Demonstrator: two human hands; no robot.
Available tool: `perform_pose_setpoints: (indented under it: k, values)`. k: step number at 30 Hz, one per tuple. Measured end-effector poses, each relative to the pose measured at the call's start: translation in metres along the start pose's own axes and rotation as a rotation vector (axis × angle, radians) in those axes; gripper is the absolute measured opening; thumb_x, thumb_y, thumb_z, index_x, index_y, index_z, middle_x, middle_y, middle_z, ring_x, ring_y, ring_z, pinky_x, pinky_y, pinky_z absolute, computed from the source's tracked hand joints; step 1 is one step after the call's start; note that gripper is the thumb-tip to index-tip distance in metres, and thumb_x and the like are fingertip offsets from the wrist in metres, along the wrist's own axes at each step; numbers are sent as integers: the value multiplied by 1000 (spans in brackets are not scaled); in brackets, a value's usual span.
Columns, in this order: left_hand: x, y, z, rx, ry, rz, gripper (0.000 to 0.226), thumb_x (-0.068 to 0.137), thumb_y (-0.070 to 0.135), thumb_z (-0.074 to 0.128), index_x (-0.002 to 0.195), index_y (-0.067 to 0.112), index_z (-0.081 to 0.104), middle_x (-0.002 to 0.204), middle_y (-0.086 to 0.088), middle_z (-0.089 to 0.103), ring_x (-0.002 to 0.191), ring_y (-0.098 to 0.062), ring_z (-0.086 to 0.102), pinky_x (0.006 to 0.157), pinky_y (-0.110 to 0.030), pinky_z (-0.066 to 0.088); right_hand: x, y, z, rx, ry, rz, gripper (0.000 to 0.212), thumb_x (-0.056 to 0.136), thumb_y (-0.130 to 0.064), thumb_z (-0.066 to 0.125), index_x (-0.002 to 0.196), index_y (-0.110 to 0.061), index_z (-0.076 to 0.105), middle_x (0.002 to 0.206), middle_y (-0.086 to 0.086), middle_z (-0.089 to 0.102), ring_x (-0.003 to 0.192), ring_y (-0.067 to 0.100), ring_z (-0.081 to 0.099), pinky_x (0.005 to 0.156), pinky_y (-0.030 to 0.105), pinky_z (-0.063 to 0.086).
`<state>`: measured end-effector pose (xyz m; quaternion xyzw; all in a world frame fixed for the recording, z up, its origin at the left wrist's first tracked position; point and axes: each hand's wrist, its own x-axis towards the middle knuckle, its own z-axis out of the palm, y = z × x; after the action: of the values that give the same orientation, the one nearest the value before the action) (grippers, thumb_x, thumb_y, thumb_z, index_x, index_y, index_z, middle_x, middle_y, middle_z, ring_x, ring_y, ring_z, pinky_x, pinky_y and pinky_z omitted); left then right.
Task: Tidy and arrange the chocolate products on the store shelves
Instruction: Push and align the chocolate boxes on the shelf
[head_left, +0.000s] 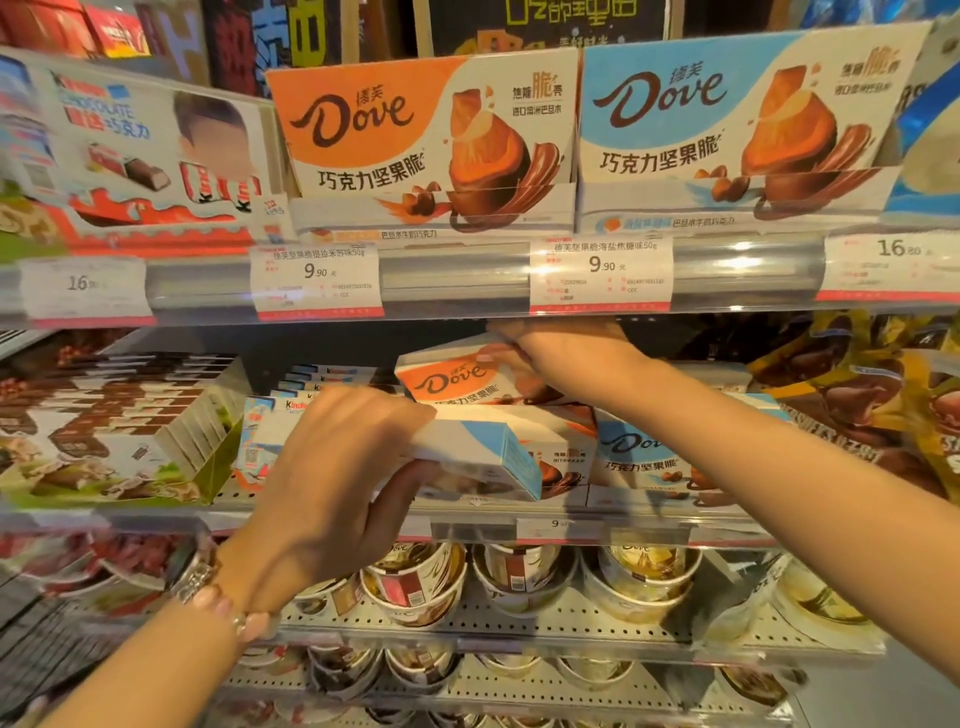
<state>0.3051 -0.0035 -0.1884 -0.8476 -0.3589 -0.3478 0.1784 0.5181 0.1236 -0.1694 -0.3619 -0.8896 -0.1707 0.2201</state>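
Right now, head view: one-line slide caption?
Left hand holds a blue Dove box; right hand grips an orange Dove box on the middle shelf.

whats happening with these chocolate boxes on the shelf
A person is sorting Dove chocolate boxes on the middle shelf. The left hand has a grip on a blue-and-white box, tilted at the shelf front. The right hand reaches deeper under the upper shelf and holds an orange box. More blue boxes stand to the right, and chocolate tubs fill the shelf below.
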Motion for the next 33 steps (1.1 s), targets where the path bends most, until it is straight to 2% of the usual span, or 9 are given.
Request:
perform_pose_setpoints:
  k: [4,9,13,16,21,26,29,31,33]
  values:
    - [-3,-1,1,-16,-38,-34,32,95,40,33,109,14,46,100,-2,58,85,-20,51,73,-34,41,6,-9,8,211,-26,18,29,95,-46,43,97,-22,59,100,-1,64,93,16,56,71,23,33]
    - [-4,0,2,-40,-93,-87,34,96,43,31,109,16,47,97,-9,65,85,-19,52,71,-36,44,3,-10,23,221,-64,62,25,95,-47,43,91,-25,55,85,-7,59,79,14,54,64,25,33]
    - [-2,0,4,-56,-133,-101,28,91,37,42,111,16,46,98,-10,67,83,-25,60,69,-37,48,-8,1,35,276,-211,101,28,96,-45,41,115,-25,50,101,-5,60,95,16,55,74,28,38]
    - [2,1,8,-62,-160,-120,28,85,28,50,111,18,46,95,-10,68,80,-27,61,65,-39,51,-15,6,41,446,-332,103,26,98,-41,40,117,-25,49,110,-6,58,99,13,52,81,28,43]
    - [9,-2,16,-48,-285,-178,29,88,33,53,108,17,65,92,2,68,78,-9,52,69,-16,35,-18,9,46,590,-312,142,28,95,-37,49,114,-21,61,109,-13,56,100,8,50,82,24,40]
    - [14,-5,24,-113,-319,-168,38,92,41,45,118,19,62,102,7,63,88,-7,54,70,-21,47,-18,8,47,601,-313,144,31,96,-30,49,118,-15,65,116,-3,63,101,7,53,84,21,43]
    - [15,-4,30,-183,-311,-199,46,90,45,44,117,13,63,101,16,46,87,-8,55,67,-15,51,-21,7,35,608,-372,144,33,99,-27,43,122,-13,63,123,1,61,105,7,51,91,26,44]
    - [16,-5,35,-219,-299,-218,49,88,47,44,119,14,63,101,16,48,86,-9,56,72,-25,52,-26,10,22,659,-315,180,36,100,-29,40,125,-14,60,127,1,59,113,9,50,98,27,41]
    - [20,-6,37,-222,-304,-234,48,87,49,46,121,19,62,102,12,56,89,-10,58,76,-41,52,-33,11,4,857,-273,234,38,98,-31,43,130,-15,55,127,-1,58,117,8,51,102,27,40]
